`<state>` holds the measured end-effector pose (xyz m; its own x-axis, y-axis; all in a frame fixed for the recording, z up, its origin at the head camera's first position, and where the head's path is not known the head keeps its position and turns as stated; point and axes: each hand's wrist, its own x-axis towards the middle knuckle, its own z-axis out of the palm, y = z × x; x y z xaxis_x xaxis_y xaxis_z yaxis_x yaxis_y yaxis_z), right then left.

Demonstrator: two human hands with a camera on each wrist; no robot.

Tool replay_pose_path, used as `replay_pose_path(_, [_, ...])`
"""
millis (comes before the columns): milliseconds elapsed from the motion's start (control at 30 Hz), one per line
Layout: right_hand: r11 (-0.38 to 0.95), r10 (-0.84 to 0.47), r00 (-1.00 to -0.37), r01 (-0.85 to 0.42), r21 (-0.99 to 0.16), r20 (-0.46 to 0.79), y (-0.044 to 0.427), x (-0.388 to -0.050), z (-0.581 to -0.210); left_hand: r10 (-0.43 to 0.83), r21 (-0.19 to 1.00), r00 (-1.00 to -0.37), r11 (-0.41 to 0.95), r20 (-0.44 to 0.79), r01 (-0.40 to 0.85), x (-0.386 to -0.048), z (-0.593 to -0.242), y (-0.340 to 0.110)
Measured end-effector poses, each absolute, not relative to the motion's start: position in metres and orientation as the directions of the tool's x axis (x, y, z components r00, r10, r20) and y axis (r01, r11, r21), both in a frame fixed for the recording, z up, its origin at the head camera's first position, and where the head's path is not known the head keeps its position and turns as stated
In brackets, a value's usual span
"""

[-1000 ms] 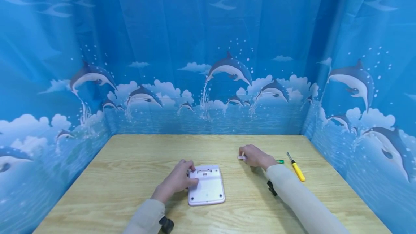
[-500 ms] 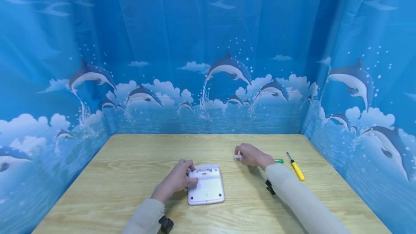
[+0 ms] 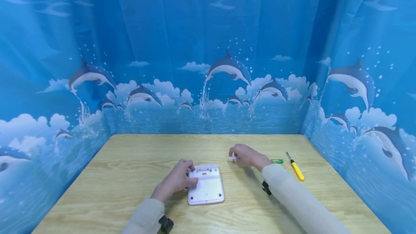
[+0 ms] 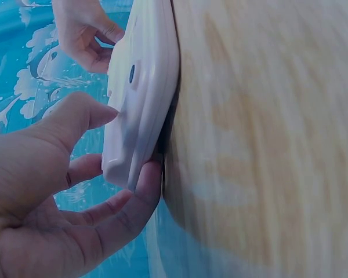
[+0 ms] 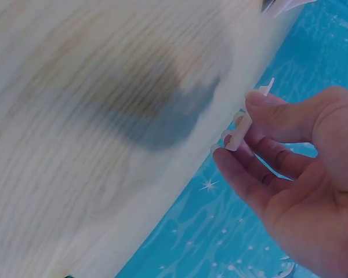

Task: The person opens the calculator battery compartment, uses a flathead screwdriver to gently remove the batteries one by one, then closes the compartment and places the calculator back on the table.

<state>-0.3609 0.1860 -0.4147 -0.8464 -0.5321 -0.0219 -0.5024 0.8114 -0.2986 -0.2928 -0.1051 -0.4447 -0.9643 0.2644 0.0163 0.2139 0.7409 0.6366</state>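
Observation:
A white calculator-like device (image 3: pixel 208 189) lies back side up on the wooden table, with an open slot near its far edge. My left hand (image 3: pixel 177 179) grips its left edge. In the left wrist view, the left thumb (image 4: pixel 101 116) is on the back of the device (image 4: pixel 142 98) and the other fingers are at its edge and underside. To the right and farther back, my right hand (image 3: pixel 245 155) pinches a small white battery cover (image 3: pixel 232 158) above the table. The right wrist view shows this cover (image 5: pixel 239 132) between the thumb and fingertips.
A green battery (image 3: pixel 277 161) lies beyond the right wrist. Beside it is a screwdriver (image 3: pixel 297 170) with a yellow handle, its tip pointing away. Blue dolphin-print curtains (image 3: pixel 208 46) stand behind and at both sides of the wooden table (image 3: pixel 146 151).
My right hand has moved left toward the device, carrying the battery cover. More of the green battery now shows beside the right sleeve. The left hand and device have stayed put.

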Motion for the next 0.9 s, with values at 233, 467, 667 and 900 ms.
replay_pose_path(233, [0.802, -0.55, -0.835, -0.52, -0.292, -0.025, 0.175, -0.354, -0.41, 0.267, 0.641, -0.963, 0.736, 0.021, 0.218, -0.292, -0.445, -0.105])
replay_pose_path(467, [0.785, -0.58, -0.815, -0.557, -0.27, -0.007, 0.168, -0.35, -0.406, 0.271, 0.642, -0.962, 0.732, 0.031, 0.227, -0.292, -0.443, -0.106])
replay_pose_path(667, [0.753, -0.628, -0.778, -0.613, -0.239, 0.018, 0.163, -0.348, -0.405, 0.277, 0.637, -0.96, 0.734, 0.035, 0.235, -0.292, -0.441, -0.107])
replay_pose_path(900, [0.744, -0.642, -0.766, -0.63, -0.22, 0.022, 0.155, -0.345, -0.401, 0.277, 0.628, -0.96, 0.74, 0.04, 0.24, -0.293, -0.44, -0.107])
